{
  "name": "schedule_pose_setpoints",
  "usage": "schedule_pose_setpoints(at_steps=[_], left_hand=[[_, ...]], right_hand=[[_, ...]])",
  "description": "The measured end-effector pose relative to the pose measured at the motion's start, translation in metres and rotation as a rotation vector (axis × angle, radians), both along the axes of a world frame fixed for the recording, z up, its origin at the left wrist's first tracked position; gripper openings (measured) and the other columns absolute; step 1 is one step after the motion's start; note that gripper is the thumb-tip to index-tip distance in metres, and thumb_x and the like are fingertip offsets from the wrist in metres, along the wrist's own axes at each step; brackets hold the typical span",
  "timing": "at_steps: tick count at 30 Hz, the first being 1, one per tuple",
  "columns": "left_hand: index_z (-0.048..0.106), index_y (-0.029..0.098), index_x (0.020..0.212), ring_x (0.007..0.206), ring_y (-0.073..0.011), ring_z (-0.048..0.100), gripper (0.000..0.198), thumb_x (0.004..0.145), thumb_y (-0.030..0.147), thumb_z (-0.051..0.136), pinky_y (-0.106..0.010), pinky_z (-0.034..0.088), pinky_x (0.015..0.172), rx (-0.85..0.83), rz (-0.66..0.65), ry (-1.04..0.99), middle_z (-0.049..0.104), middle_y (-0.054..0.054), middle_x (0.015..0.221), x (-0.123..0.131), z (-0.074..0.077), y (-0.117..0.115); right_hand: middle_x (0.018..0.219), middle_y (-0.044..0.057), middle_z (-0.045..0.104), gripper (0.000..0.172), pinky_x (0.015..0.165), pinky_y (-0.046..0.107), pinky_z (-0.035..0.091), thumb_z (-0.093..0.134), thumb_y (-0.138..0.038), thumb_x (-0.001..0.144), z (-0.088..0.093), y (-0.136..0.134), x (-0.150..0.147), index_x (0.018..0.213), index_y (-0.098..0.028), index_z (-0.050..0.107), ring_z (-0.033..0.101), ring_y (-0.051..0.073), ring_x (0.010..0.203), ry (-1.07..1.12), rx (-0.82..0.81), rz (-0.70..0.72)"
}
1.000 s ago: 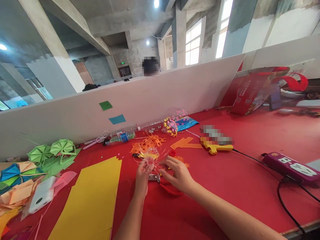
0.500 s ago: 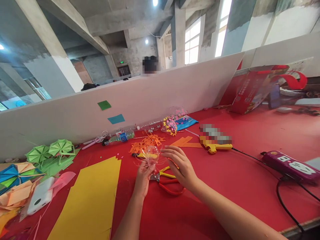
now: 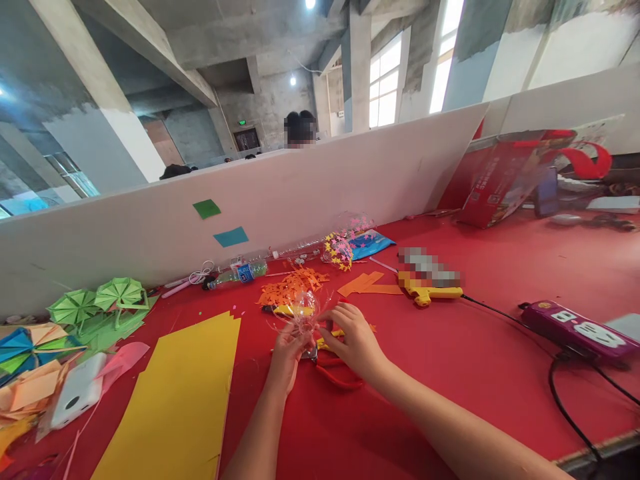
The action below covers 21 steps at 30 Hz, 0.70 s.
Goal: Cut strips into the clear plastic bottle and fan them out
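My left hand [image 3: 290, 350] is closed around the base of a clear plastic piece [image 3: 304, 308], which looks like a cut bottle part with thin strips fanning out. At its right side, the fingertips and thumb of my right hand [image 3: 353, 337] come together on the edge of the plastic, seemingly at one strip. Beneath both hands lie pliers [image 3: 340, 375] with red and yellow handles, partly covered by my right hand. A yellow-handled cutter [image 3: 293, 311] shows just behind the plastic, in front of a pile of orange paper cutouts [image 3: 290, 287].
Yellow paper sheets [image 3: 175, 393] lie on the left, near green paper umbrellas [image 3: 120, 293] and a white phone [image 3: 80, 390]. To the right are a yellow glue gun [image 3: 430, 292] and a purple power strip [image 3: 575, 333], joined by a cord. A bottle [image 3: 245, 272] rests by the partition [image 3: 300, 193].
My right hand has moved slightly down and inward, and its spread fingers have closed to the plastic's edge. The plastic piece has turned a little in my left hand.
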<state>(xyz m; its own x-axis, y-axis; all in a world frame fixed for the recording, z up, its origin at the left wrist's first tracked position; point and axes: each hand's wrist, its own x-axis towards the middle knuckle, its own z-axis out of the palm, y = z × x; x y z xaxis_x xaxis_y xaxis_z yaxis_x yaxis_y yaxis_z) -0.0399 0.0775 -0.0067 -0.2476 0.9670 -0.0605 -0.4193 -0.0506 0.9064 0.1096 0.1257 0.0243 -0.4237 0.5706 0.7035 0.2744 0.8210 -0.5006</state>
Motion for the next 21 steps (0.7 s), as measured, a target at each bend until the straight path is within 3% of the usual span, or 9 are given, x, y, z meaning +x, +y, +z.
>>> schedule_pose_setpoints(at_steps=[10, 15, 21], left_hand=[[0.070, 0.017, 0.093, 0.055, -0.0051, 0.053, 0.042, 0.055, 0.031, 0.084, -0.018, 0.040, 0.056, -0.023, 0.055, 0.010, 0.066, 0.000, 0.073, 0.0061, 0.0029, -0.0015], [0.068, 0.016, 0.093, 0.054, -0.0060, 0.051, 0.043, 0.056, 0.032, 0.083, -0.017, 0.038, 0.053, -0.013, 0.040, 0.050, 0.062, 0.001, 0.065, 0.0051, 0.0011, 0.0001], [0.067, 0.017, 0.094, 0.056, -0.0071, 0.052, 0.049, 0.054, 0.041, 0.084, -0.020, 0.042, 0.056, -0.038, -0.013, 0.091, 0.064, 0.000, 0.071, 0.0060, 0.0065, -0.0038]], right_hand=[[0.072, 0.002, 0.063, 0.005, 0.075, 0.033, 0.044, 0.057, -0.016, 0.084, -0.0015, -0.0011, -0.0006, 0.085, -0.020, 0.060, 0.058, 0.019, 0.071, -0.007, -0.050, -0.034], [0.072, 0.002, 0.062, 0.005, 0.071, 0.032, 0.044, 0.060, -0.017, 0.083, -0.0025, -0.0012, -0.0009, 0.081, -0.020, 0.057, 0.057, 0.019, 0.071, -0.002, -0.063, -0.044], [0.071, 0.001, 0.061, 0.010, 0.069, 0.031, 0.043, 0.060, -0.016, 0.082, -0.0018, -0.0015, -0.0008, 0.077, -0.020, 0.053, 0.056, 0.018, 0.070, 0.004, -0.084, -0.071]])
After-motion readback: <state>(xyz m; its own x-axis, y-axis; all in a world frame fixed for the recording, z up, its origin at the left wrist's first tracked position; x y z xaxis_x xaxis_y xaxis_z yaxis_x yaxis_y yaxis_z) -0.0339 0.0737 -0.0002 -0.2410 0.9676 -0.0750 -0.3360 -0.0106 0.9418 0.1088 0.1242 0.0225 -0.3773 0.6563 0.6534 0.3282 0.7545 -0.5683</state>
